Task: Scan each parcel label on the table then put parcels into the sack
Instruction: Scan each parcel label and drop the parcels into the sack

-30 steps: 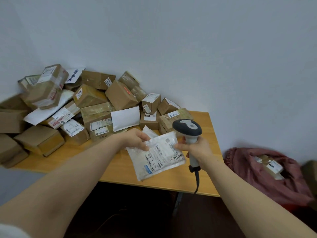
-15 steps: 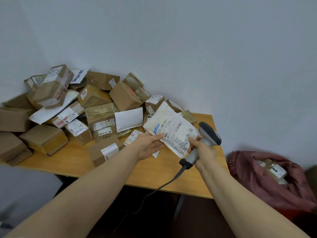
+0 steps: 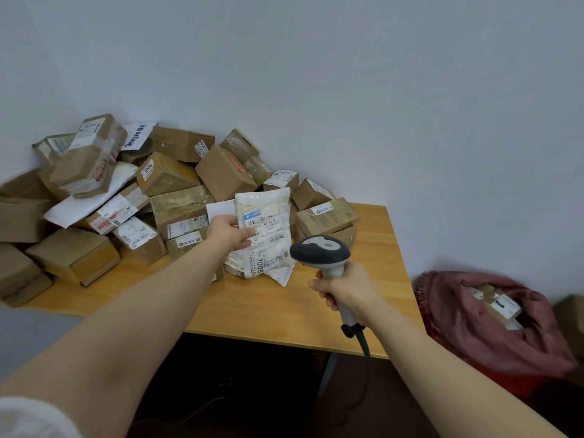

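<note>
My left hand pinches the left edge of a white padded parcel bag and holds it upright above the wooden table, label facing me. My right hand grips the handle of a grey barcode scanner, whose head sits just right of the bag's lower edge. A heap of brown cardboard parcels covers the table's left and back. The dark red sack lies open on the floor to the right, with labelled parcels inside.
A white flat mailer lies among the boxes. A red scan line shows on a brown box behind the bag. The scanner's cable hangs past the table's front edge. A wall stands close behind the table.
The bag has been turned upright and now hangs from my left hand alone. My right hand has let go of it and drawn the scanner back toward me, head now level.
</note>
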The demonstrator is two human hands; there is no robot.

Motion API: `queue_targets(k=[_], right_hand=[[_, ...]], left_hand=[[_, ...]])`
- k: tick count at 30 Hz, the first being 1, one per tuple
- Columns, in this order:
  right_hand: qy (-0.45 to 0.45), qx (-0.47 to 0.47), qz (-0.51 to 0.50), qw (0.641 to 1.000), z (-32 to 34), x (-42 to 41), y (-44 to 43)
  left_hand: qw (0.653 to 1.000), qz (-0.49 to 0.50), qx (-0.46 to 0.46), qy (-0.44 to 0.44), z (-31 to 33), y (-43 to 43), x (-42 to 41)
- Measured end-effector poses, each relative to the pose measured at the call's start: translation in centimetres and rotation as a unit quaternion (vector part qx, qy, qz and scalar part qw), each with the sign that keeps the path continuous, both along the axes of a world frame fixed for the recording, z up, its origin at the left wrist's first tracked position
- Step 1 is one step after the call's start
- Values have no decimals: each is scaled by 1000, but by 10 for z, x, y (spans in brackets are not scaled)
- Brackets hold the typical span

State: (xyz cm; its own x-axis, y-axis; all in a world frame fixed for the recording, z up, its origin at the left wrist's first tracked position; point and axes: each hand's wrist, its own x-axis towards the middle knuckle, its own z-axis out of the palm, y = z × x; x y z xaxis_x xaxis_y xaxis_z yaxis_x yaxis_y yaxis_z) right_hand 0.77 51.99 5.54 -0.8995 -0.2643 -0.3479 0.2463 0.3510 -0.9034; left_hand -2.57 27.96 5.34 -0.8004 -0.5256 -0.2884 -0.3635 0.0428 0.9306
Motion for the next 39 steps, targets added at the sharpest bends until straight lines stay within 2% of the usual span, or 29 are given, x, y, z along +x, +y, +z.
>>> queue_targets(k=[19, 32, 36, 39], right_hand=[[-6, 1, 7, 1000, -3, -12, -3], [-17, -2, -12, 1000, -16, -34, -2], [-28, -78, -70, 994, -24, -41, 9], [-35, -119, -181, 976, -35, -48, 33]], left_hand=[[1000, 6, 4, -16, -7, -4, -18], [999, -39, 5, -36, -13, 1, -46], [996, -81, 8, -47, -24, 11, -65], [987, -139, 19, -74, -36, 35, -86]])
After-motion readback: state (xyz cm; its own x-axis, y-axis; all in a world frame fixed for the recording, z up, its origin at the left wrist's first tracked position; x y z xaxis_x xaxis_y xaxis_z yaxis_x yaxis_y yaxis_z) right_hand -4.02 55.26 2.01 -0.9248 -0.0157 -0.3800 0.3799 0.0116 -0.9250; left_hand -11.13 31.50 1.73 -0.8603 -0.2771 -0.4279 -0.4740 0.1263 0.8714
